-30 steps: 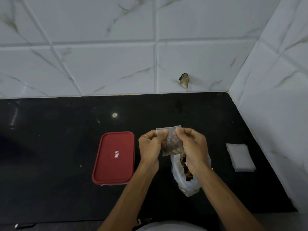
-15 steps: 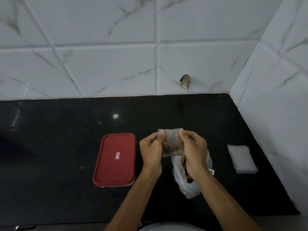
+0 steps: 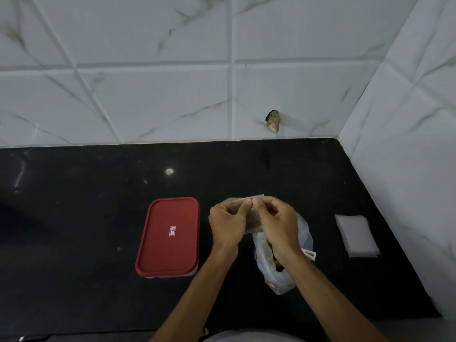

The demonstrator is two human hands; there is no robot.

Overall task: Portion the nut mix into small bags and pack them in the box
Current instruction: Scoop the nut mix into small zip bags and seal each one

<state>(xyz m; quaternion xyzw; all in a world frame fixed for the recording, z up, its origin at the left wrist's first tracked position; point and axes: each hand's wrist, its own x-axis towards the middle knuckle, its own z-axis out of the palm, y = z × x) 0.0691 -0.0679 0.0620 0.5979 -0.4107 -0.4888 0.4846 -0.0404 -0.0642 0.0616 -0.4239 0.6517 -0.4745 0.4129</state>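
Head: black counter (image 3: 74, 230), tiled walls (image 3: 148, 95)

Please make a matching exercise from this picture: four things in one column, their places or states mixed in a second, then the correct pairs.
1. small bag
2. red-lidded box
3. big nut-mix bag
4. stack of empty bags

a. closed, beside the left hand
b. pinched by left hand and right hand
c. flat, near the right wall
d. lying under the right wrist

Pairs: 1-b, 2-a, 3-d, 4-c.
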